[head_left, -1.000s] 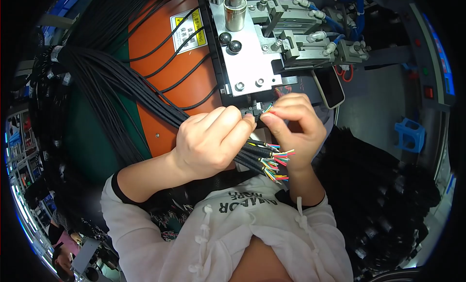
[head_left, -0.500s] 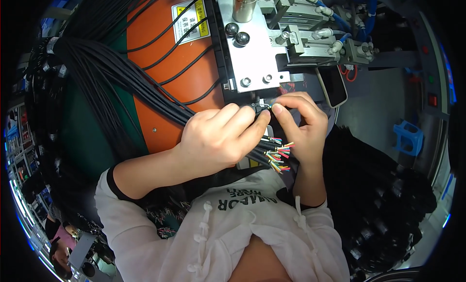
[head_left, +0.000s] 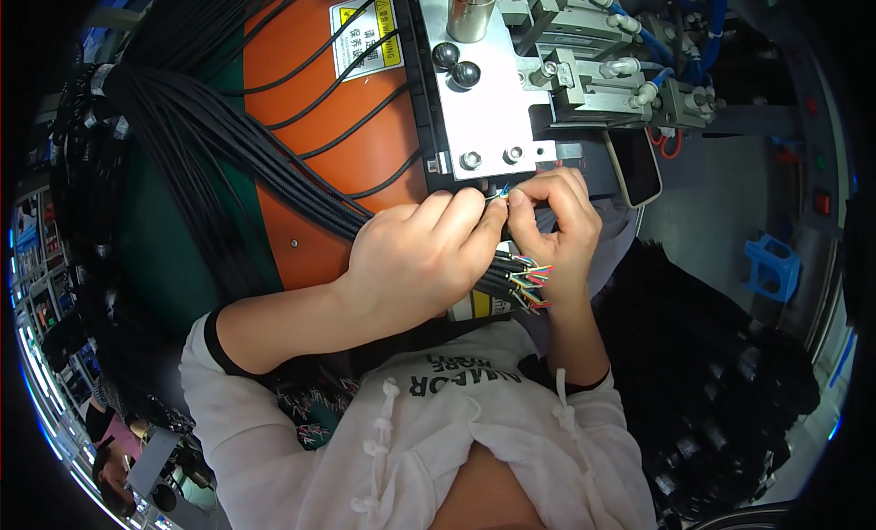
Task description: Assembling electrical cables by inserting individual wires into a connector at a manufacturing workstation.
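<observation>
Head view: wires (head_left: 504, 192) below machine (head_left: 488, 106).
Left hand (head_left: 422, 252): pinching wires, covering cables (head_left: 265, 168).
Right hand (head_left: 558, 218): pinching wires.
Phone (head_left: 636, 170): right of machine.
Cables: left of machine.

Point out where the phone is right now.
In the head view, the phone is on the right side, up and right of the right hand, right of the silver machine plate.

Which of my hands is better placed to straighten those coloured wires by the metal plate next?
Probably your right hand: its thumb and forefinger are close at the coloured wires. Your left hand is near too, but sits over the black cable bundle.
</observation>
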`<state>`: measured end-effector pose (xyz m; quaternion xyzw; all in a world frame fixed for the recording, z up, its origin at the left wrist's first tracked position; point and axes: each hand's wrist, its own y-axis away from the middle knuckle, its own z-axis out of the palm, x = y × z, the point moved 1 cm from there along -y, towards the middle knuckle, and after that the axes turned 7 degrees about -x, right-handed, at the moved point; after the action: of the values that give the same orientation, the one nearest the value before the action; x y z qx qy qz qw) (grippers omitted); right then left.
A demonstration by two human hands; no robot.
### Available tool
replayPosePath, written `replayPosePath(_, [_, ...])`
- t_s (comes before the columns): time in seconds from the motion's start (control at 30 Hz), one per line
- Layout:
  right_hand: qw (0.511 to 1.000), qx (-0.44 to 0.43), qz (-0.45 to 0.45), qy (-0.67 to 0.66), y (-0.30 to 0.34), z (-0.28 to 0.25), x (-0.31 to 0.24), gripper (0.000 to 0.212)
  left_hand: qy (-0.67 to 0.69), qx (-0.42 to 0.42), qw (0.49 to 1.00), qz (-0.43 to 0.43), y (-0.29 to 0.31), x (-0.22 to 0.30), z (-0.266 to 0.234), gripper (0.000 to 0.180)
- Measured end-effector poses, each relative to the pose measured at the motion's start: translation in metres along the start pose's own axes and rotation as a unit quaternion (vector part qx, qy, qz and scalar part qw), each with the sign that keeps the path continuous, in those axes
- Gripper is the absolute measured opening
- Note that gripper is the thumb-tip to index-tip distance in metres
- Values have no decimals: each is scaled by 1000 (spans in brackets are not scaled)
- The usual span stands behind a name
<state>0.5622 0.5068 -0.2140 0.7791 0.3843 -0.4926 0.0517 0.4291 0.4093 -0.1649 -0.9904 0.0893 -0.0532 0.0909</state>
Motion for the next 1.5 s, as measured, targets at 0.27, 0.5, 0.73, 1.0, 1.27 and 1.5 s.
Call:
replayPosePath(0.27, [961, -28, 198, -192, 5, 5, 11, 8, 24, 68, 997, 30, 0, -9, 8, 23])
replayPosePath(0.5, [999, 24, -38, -14, -2, 0, -2, 11, 54, 82, 995, 8, 1, -9, 3, 20])
replayPosePath(0.73, [997, 41, 39, -60, -2, -10, 1, 12, -23, 4, 999, -48, 11, 2, -5, 19])
replayPosePath(1.0, [959, -95, -152, -222, -4, -20, -1, 20, 96, 172, 979, 47, -3, -10, -14, 18])
replayPosePath(1.27, [962, 10, -36, -271, -1, -12, -26, 22, 155, 153, 975, 51, 5, -12, -7, 21])
replayPosePath(1.5, [948, -24, -59, -312, -3, -6, -17, 21, 159, 178, 970, 49, 3, -13, -6, 20])
